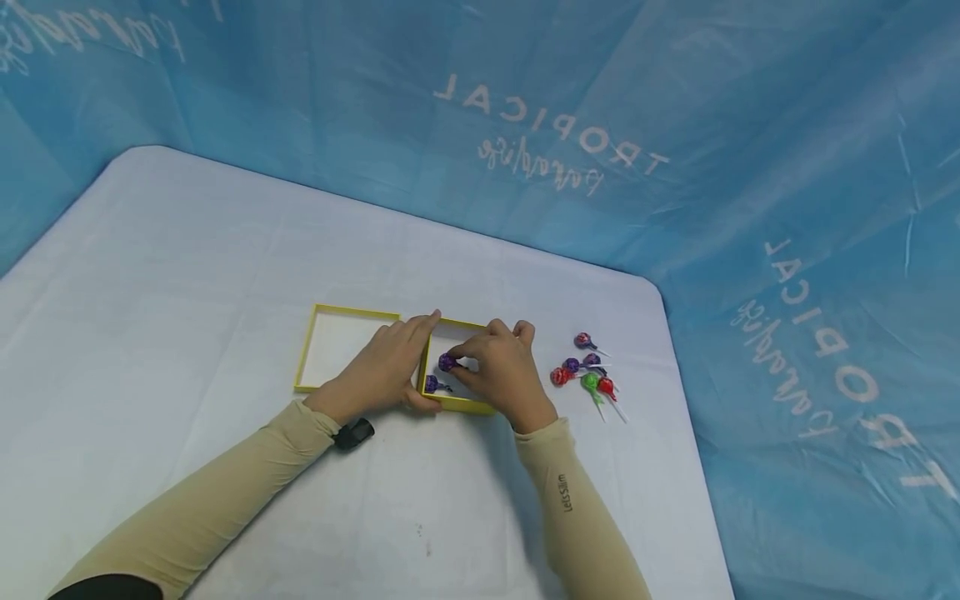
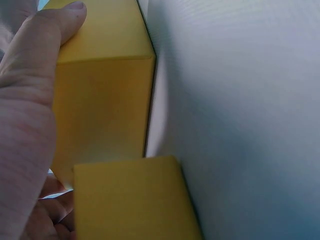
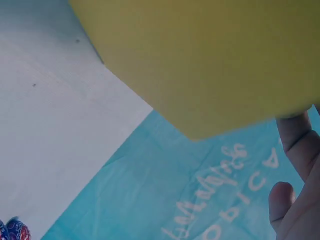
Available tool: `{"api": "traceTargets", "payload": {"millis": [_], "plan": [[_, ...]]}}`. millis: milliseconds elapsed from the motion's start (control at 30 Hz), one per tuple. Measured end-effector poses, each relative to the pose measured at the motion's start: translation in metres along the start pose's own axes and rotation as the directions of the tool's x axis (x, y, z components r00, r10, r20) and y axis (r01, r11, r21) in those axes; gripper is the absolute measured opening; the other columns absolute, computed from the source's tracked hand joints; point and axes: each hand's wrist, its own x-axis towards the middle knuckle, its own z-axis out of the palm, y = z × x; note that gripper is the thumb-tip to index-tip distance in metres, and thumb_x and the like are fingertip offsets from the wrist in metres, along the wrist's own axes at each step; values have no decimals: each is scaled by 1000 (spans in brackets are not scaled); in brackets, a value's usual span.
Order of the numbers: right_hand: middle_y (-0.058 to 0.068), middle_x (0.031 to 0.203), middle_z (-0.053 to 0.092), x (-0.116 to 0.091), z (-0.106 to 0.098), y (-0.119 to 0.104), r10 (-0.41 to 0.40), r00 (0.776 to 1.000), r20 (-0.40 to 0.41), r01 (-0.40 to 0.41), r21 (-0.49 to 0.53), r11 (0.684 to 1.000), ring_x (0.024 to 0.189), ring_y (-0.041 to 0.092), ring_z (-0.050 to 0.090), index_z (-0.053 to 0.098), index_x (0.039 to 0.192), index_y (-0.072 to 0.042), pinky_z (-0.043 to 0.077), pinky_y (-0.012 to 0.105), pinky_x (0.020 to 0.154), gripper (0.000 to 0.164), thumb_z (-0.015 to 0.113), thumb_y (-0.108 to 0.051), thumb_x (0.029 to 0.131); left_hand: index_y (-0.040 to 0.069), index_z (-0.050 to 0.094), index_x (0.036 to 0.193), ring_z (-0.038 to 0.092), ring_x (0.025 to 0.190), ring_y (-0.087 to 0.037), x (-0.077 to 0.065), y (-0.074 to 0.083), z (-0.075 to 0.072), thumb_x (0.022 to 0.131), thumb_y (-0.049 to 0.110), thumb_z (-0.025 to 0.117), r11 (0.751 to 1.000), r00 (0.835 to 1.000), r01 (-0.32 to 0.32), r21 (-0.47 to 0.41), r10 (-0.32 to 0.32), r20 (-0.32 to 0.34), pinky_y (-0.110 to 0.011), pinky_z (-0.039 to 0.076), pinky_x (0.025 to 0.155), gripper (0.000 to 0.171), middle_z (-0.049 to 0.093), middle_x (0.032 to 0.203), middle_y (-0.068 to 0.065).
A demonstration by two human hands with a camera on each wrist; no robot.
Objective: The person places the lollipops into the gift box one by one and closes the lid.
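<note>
My left hand (image 1: 378,371) grips the left end of a yellow box (image 1: 465,406) with a white inside, fingers at its far side and thumb at its near side. In the left wrist view the thumb (image 2: 70,17) presses on the box wall (image 2: 105,105). Over the box, my right hand (image 1: 506,375) pinches a purple-wrapped lollipop (image 1: 447,362) between thumb and fingers; its stick is mostly hidden by the hand. Another purple lollipop (image 1: 431,383) lies inside, in the near left corner.
Left of the box lies a shallow yellow lid (image 1: 303,358), white inside. On the white table (image 1: 375,517) to the right are several lollipops, among them a green one (image 1: 591,382) and a red one (image 1: 561,377). A blue printed curtain (image 1: 525,50) hangs behind the table.
</note>
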Motion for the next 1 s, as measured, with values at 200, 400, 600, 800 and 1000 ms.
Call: {"api": "traceTargets", "payload": {"millis": [200, 400, 600, 800, 1000], "plan": [[-18, 88, 76, 4, 8, 0, -10, 999, 50, 10, 8, 1000, 80, 9, 44, 83, 94, -32, 21, 46, 81, 17, 87, -36, 78, -5, 27, 155, 50, 130, -35, 1, 0, -1, 63, 65, 87, 1000, 1000, 6, -1, -6, 0, -54, 47, 99, 130, 48, 147, -22], [-18, 88, 76, 7, 14, -2, -12, 994, 111, 9, 21, 1000, 82, 9, 46, 83, 96, -33, 25, 46, 82, 18, 87, -36, 78, -4, 27, 155, 50, 130, -35, 0, 1, -1, 63, 64, 87, 1000, 1000, 14, -8, -14, 7, -56, 46, 99, 130, 48, 147, -22], [-18, 87, 76, 9, 17, -3, -35, 993, 109, 32, 30, 999, 85, 9, 49, 83, 94, -33, 27, 46, 84, 17, 87, -36, 79, -4, 27, 155, 51, 129, -35, 0, 2, 0, 63, 64, 88, 1000, 1000, 12, -8, -12, -2, -55, 47, 98, 130, 49, 146, -22], [-18, 87, 76, 8, 18, -3, -27, 993, 112, 25, 19, 1000, 83, 9, 49, 83, 95, -32, 27, 45, 82, 17, 87, -37, 79, -4, 26, 155, 51, 130, -36, 0, 2, 1, 63, 65, 87, 1000, 1000, 16, -7, -16, 8, -56, 46, 101, 130, 48, 146, -22], [-18, 88, 76, 8, 18, -3, -21, 994, 110, 18, 21, 1000, 84, 9, 49, 83, 96, -32, 28, 45, 83, 19, 87, -37, 78, -4, 26, 155, 51, 130, -35, 1, 2, 2, 62, 66, 87, 1000, 1000, 20, 6, -20, 5, -55, 46, 100, 131, 48, 147, -22]]}}
